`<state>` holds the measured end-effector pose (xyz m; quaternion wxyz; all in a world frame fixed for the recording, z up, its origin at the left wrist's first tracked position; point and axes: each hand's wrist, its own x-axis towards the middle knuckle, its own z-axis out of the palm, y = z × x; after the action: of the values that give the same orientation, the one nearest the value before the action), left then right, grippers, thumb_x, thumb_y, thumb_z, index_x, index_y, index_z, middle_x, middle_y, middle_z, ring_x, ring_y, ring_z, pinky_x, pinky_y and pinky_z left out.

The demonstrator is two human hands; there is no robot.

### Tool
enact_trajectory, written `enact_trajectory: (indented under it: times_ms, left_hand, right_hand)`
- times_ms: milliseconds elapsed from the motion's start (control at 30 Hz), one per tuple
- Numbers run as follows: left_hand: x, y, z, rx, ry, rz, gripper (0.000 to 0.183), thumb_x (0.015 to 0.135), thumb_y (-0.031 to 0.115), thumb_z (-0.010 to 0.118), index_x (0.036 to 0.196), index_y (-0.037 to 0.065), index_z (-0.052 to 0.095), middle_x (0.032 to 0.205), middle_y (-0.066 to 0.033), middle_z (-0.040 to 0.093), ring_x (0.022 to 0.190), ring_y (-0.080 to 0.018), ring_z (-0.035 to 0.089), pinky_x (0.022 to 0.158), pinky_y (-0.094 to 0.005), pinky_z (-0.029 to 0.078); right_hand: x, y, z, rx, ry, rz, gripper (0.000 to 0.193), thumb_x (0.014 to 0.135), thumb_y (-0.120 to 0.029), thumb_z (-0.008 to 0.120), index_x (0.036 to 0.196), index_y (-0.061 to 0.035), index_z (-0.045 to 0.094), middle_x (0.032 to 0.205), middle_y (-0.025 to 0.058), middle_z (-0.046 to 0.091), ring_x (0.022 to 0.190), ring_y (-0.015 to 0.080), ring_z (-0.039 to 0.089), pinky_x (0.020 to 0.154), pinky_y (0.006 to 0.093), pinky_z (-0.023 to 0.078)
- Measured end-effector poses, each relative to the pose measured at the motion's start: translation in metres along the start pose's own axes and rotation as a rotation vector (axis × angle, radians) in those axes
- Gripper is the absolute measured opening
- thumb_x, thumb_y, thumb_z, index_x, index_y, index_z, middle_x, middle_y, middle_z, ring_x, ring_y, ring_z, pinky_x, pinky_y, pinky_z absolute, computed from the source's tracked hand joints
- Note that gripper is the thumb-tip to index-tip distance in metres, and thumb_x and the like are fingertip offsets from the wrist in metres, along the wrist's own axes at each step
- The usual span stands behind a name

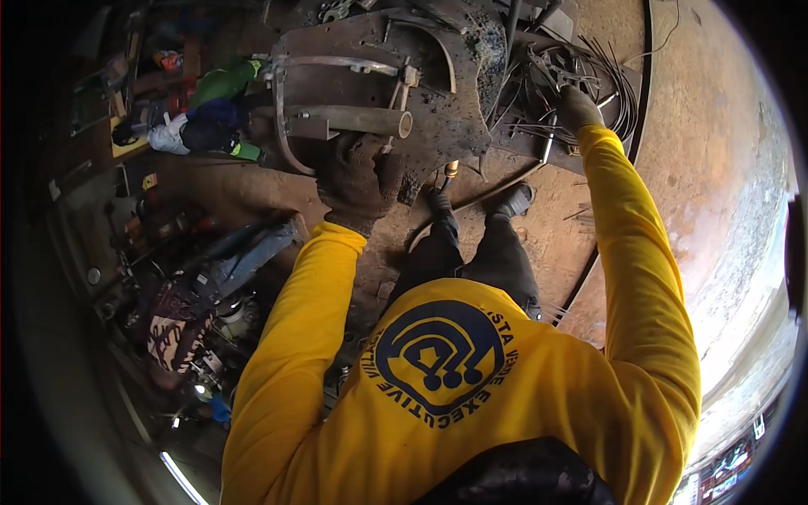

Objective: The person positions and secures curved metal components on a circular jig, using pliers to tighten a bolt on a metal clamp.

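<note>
My left hand (360, 181), in a dark knitted glove, rests at the near edge of a dark steel bench (442, 126). Its fingers look curled, and what they may hold is hidden. Just beyond it lies a rusty metal pipe (353, 119), with a bent metal frame (284, 126) around its left end. Stretched out to the far right, my gloved right hand (577, 109) reaches into a heap of thin metal rods and wire (619, 80). Its fingers appear closed among dark tools there; the thing in them cannot be made out.
A hose (505, 183) runs over the brown floor near my feet. Green and dark cloths (220, 93) lie left of the bench. Blue metal bars (257, 257) and mixed machine parts crowd the left side. A curved metal strip (442, 50) lies on the bench's far side.
</note>
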<state>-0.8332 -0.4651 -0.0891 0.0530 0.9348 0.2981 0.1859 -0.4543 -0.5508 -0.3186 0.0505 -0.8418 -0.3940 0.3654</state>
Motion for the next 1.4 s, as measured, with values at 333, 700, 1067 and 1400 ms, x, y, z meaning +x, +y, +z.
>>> enact_trajectory:
  times_ms: [333, 700, 1067, 1400]
  left_hand:
    - [-0.006, -0.008, 0.006, -0.103, 0.070, 0.011, 0.038, 0.084, 0.031, 0.067, 0.115, 0.009, 0.063, 0.106, -0.0152, 0.065, 0.100, -0.0371, 0.059, 0.087, -0.0475, 0.048]
    - [-0.014, -0.016, 0.008, -0.322, 0.139, 0.084, 0.033, 0.086, 0.020, 0.068, 0.116, 0.006, 0.062, 0.105, -0.0148, 0.066, 0.099, -0.0364, 0.061, 0.085, -0.0454, 0.050]
    - [-0.071, 0.040, -0.053, -1.215, -0.340, -0.231, 0.052, 0.097, 0.040, 0.058, 0.133, 0.005, 0.045, 0.116, -0.0094, 0.058, 0.113, -0.0196, 0.054, 0.098, -0.0352, 0.045]
    - [-0.074, 0.038, -0.064, -1.669, -0.511, -0.661, 0.039, 0.094, 0.043, 0.061, 0.091, 0.004, 0.062, 0.079, -0.0013, 0.061, 0.070, -0.0095, 0.057, 0.064, -0.0271, 0.046]
  right_hand:
    - [-0.072, 0.006, -0.052, 1.096, 0.014, -0.064, 0.025, 0.096, -0.023, 0.058, 0.111, -0.0043, 0.064, 0.081, 0.0059, 0.062, 0.073, 0.0173, 0.060, 0.065, 0.0297, 0.049]
    - [-0.340, -0.074, -0.012, 1.437, -0.017, -0.166, 0.041, 0.099, -0.036, 0.058, 0.120, -0.0005, 0.058, 0.084, 0.0014, 0.058, 0.070, 0.0099, 0.057, 0.065, 0.0230, 0.047]
    - [-0.394, -0.198, -0.031, 1.242, -0.373, -0.242, 0.029, 0.088, -0.017, 0.065, 0.111, 0.0009, 0.062, 0.096, 0.0062, 0.064, 0.089, 0.0138, 0.059, 0.083, 0.0272, 0.047]
    - [-0.377, -0.226, -0.026, 0.837, -0.352, -0.410, 0.048, 0.088, -0.030, 0.069, 0.123, 0.0006, 0.058, 0.113, 0.0105, 0.062, 0.103, 0.0179, 0.058, 0.089, 0.0303, 0.046]
